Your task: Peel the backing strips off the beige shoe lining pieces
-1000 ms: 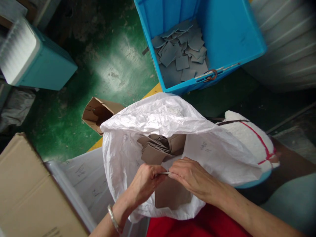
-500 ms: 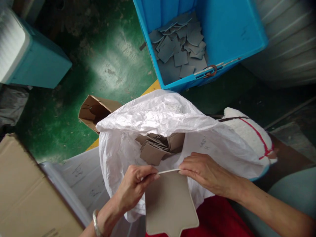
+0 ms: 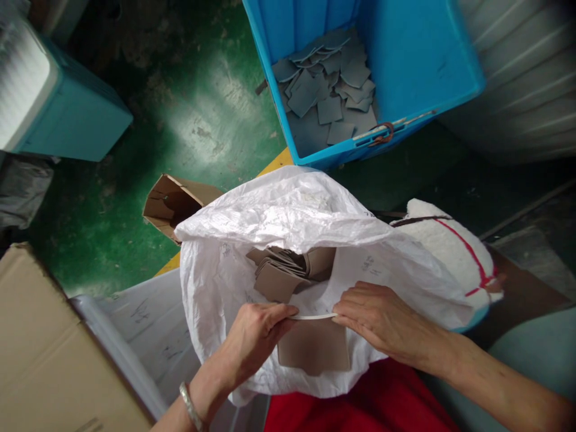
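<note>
Pinching a tan sheet (image 3: 314,347) by its edge, lined up 9-to-3 o'clock between left hand (image 3: 258,330) and right hand (image 3: 373,315), dangling toward 6, with tan stack (image 3: 278,283) around 11.

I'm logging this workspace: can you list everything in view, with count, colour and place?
Bag: 1, white, centre
Held piece: 1, taupe, lower centre
Stacked pieces: several, taupe, in bag
Blue bin: 1, blue, top
Grey pieces: many, grey, in blue bin
Teal bin: 1, teal, upper left
Small carton: 1, brown, left of bag
Large carton: 1, tan, lower left
Plastic tub: 1, pale grey, beside large carton
Padded cover: 1, white and red, right of bag
Ribbed object: 1, pale, upper right, unclear
Floor: 1, green, yellow-striped
Red cloth: 1, red, bottom centre
Bracelet: 1, silver, bottom left
Left hand: 1, bare, pinching held piece
Right hand: 1, bare, pinching held piece
</note>
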Demonstrator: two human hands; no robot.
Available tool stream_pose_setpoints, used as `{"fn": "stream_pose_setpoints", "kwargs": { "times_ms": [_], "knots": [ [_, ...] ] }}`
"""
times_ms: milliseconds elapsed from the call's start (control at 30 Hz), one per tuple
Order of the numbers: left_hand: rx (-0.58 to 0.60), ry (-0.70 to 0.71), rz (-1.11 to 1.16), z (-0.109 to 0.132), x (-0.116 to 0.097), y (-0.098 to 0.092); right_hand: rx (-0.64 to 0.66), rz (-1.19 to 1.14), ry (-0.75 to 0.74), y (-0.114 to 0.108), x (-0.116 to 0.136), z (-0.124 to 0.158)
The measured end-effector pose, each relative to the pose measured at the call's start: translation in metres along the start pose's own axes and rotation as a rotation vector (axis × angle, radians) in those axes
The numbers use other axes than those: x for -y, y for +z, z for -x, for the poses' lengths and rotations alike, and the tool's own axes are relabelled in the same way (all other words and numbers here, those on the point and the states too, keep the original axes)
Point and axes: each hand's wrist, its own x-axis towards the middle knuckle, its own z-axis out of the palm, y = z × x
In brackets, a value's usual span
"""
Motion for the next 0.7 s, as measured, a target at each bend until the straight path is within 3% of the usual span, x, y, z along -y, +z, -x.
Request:
{"fn": "stream_pose_setpoints", "kwargs": {
  "times_ms": [433,700],
  "knots": [
    [0.098,0.092,-0.192,-0.012,-0.005,0.011,0.157,-0.012,0.098,0.024,0.019,-0.031],
    [0.175,-0.003,-0.130,-0.002,0.010,0.002,0.236,-0.087,0.160,0.010,0.013,-0.013]
  ]
}}
